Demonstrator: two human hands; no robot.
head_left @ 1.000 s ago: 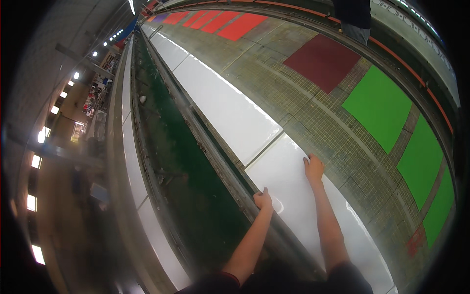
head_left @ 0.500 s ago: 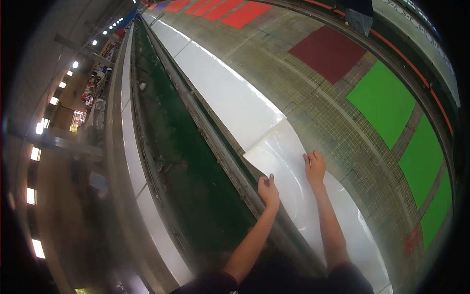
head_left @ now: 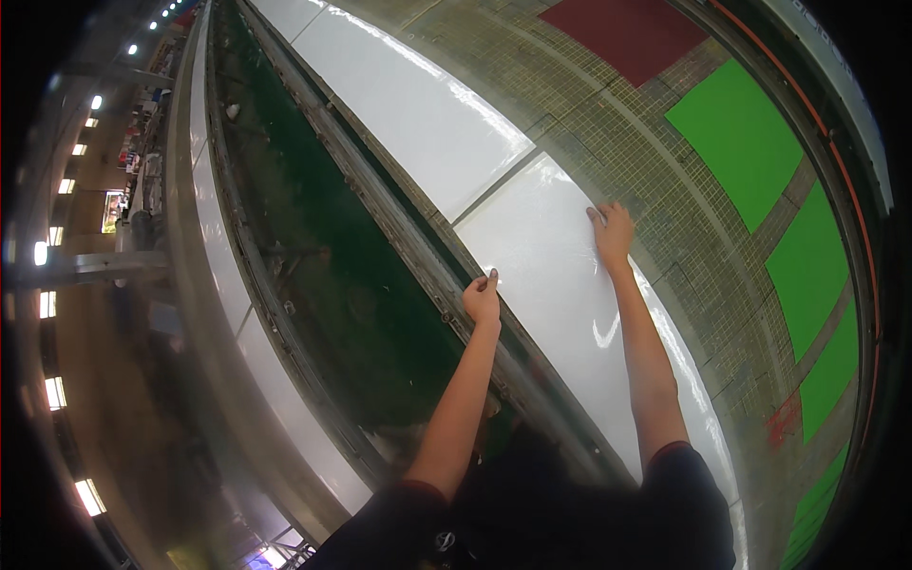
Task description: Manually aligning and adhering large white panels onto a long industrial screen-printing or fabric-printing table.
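Our left hand (head_left: pixel 482 302) pinches the left edge of a glossy white sheet (head_left: pixel 551 271), our right hand (head_left: pixel 616 236) its right edge. We see it along the surface's (head_left: pixel 660 261) left side, just beside another white sheet (head_left: pixel 413 109); green panels (head_left: pixel 739 142) lie farther right.

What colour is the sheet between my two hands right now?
Glossy white; the sheet shows best in the head view.

The long olive-grey table (head_left: pixel 708 285) bears glossy white sheets (head_left: pixel 408 104), green sheets (head_left: pixel 741 142) — and one maroon sheet (head_left: pixel 627 33).
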